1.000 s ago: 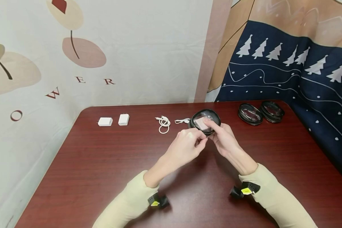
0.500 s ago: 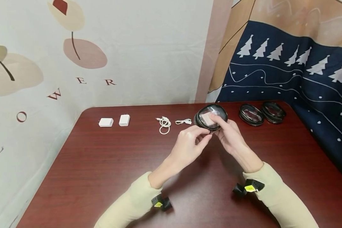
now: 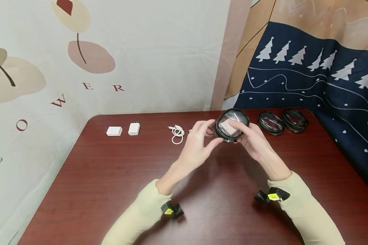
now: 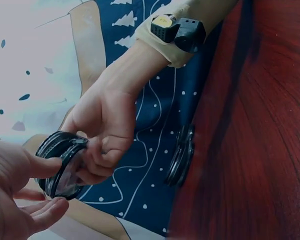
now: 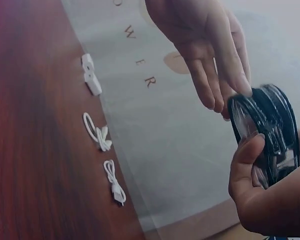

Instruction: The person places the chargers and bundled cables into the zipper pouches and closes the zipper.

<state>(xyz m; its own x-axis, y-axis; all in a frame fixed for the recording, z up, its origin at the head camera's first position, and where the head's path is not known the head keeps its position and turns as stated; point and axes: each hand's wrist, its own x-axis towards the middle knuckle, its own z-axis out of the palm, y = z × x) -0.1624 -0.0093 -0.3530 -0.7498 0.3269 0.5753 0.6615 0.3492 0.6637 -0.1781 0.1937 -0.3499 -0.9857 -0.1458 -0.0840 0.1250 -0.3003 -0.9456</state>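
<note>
A pale wall hanging (image 3: 159,51) printed with leaf shapes and letters forms the backdrop, meeting at right a navy cloth (image 3: 294,78) bearing white trees. Below extends the reddish-brown bench (image 3: 95,190). Two pale yellow sleeves, left (image 3: 132,217) and right (image 3: 306,207), enter from the near edge. Of the two hands, the right hand (image 3: 257,144) grips a round black case (image 3: 233,116), thumb across its clear face. The left hand (image 3: 194,146) is spread wide, thumb and fingers well apart, its thumb tip touching the rim. The round black case is thus between the hands, raised above the far part of the bench and tilted. Two further cases, one nearer (image 3: 271,123) and one farther (image 3: 295,119), lie side by side in the far right corner. A black device with a yellow label sits on each sleeve. Left of the hands lie a coiled white cable (image 3: 177,133) and a second white cable (image 5: 116,187), the latter mostly hidden in the head view; farther left, two white chargers (image 3: 134,129). Smallest is a pale block (image 3: 225,127), seen through the clear face, partly covered by the right thumb.
</note>
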